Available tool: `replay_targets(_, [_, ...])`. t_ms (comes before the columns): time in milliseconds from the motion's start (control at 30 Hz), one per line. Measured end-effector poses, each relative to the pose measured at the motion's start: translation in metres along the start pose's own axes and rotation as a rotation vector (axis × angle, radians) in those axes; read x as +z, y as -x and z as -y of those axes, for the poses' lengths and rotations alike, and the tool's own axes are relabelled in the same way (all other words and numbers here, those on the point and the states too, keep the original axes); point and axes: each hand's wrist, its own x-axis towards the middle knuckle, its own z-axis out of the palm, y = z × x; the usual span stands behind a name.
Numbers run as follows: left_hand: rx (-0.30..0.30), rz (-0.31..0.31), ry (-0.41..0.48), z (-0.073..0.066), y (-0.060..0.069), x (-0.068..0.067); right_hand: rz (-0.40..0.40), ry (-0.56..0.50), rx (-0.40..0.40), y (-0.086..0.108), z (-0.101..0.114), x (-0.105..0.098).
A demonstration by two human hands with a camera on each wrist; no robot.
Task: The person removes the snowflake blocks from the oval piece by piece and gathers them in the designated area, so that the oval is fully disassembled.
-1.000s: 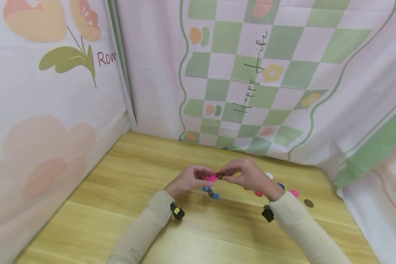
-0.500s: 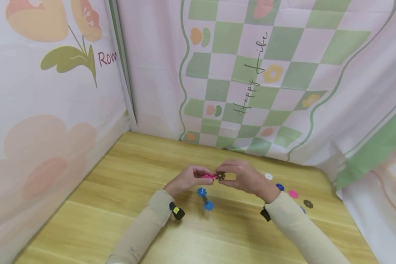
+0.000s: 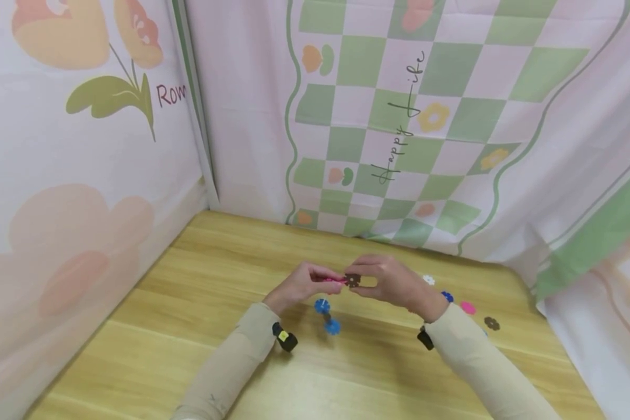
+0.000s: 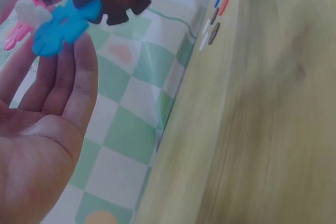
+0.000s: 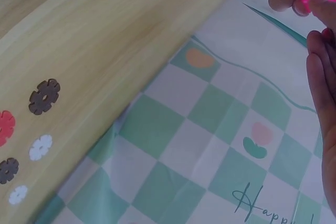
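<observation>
In the head view my left hand (image 3: 300, 284) pinches a bright pink notched snowflake disc (image 3: 333, 282) above the table. My right hand (image 3: 391, 283) holds a brown snowflake disc (image 3: 352, 280) between thumb and fingers, edge to edge with the pink one. Below the left hand hangs a linked chain with a blue disc (image 3: 322, 305), a brown disc and a lower blue disc (image 3: 332, 326). Up close in the left wrist view, a white disc (image 4: 32, 13) sits between the pink disc (image 4: 18, 30) and the blue disc (image 4: 65, 27). Fingers partly cover the pink disc.
Loose discs lie on the wooden table (image 3: 399, 373) at the right: white (image 3: 429, 280), dark blue (image 3: 447, 297), pink (image 3: 468, 307) and brown (image 3: 491, 323). The right wrist view shows a red disc (image 5: 5, 128) too. A checked curtain (image 3: 388, 116) borders the table's back edge.
The right hand has turned the brown disc so its face shows, and it stays against the pink disc. The blue-and-brown chain has swung down and slightly left below the left hand.
</observation>
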Motion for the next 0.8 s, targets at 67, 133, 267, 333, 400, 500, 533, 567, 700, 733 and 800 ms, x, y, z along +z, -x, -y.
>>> replay_targets(67, [0.003,0.007,-0.010,0.000,0.000,-0.001,-0.004,0.008,-0.009,0.002,-0.002,-0.003])
replay_targets(133, [-0.008,-0.006,-0.028,0.000,0.002,-0.003,-0.042,0.023,-0.029,0.007,-0.006,-0.009])
replay_targets(267, [-0.034,-0.060,-0.060,0.003,0.005,-0.011,-0.160,0.075,-0.035,0.024,-0.018,-0.028])
replay_targets(333, [-0.039,-0.070,-0.054,0.003,0.006,-0.014,-0.193,0.104,-0.006,0.036,-0.024,-0.040])
replay_targets(400, [-0.038,-0.062,-0.045,0.003,0.006,-0.015,-0.194,0.131,0.064,0.053,-0.027,-0.052])
replay_targets(500, [-0.036,-0.050,-0.038,0.001,0.005,-0.015,-0.174,0.156,0.204,0.086,-0.027,-0.065])
replay_targets(533, [-0.028,-0.047,-0.039,0.001,0.004,-0.014,-0.162,0.162,0.261,0.098,-0.026,-0.069])
replay_targets(567, [-0.023,-0.045,-0.036,0.001,0.004,-0.013,-0.152,0.175,0.310,0.111,-0.025,-0.072])
replay_targets(700, [0.005,-0.031,-0.039,0.000,0.003,-0.010,-0.098,0.157,0.497,0.161,-0.017,-0.080])
replay_targets(733, [0.008,-0.029,-0.040,0.000,0.003,-0.009,-0.082,0.138,0.537,0.172,-0.016,-0.080])
replay_targets(800, [0.007,-0.024,-0.040,-0.001,0.004,-0.008,-0.054,0.094,0.603,0.193,-0.013,-0.081])
